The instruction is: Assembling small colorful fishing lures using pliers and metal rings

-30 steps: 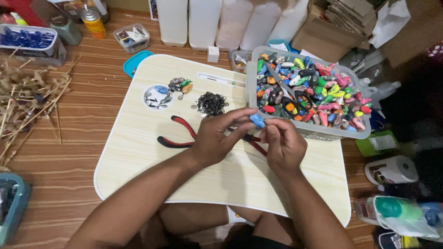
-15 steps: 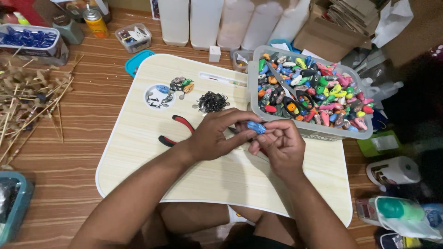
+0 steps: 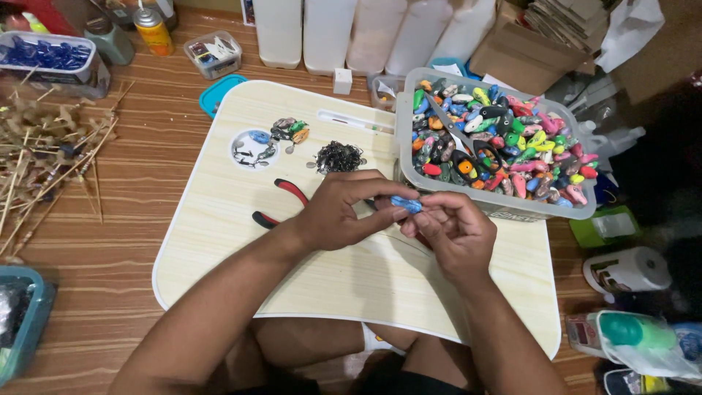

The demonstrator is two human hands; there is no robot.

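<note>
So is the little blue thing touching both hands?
Touching: the head view shows the small blue piece pinched between left hand and right hand fingertips.

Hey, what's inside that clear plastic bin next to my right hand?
The clear bin is heaped with small colourful lure-shaped pieces, and a pair of black-handled scissors lies on top. Whatever sits beneath the top layer is covered by the heap, so it cannot be seen.

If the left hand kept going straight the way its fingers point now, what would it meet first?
Left hand points rightward: it already touches the small blue piece, with the right hand fingers just beyond; depth is unclear.
</note>
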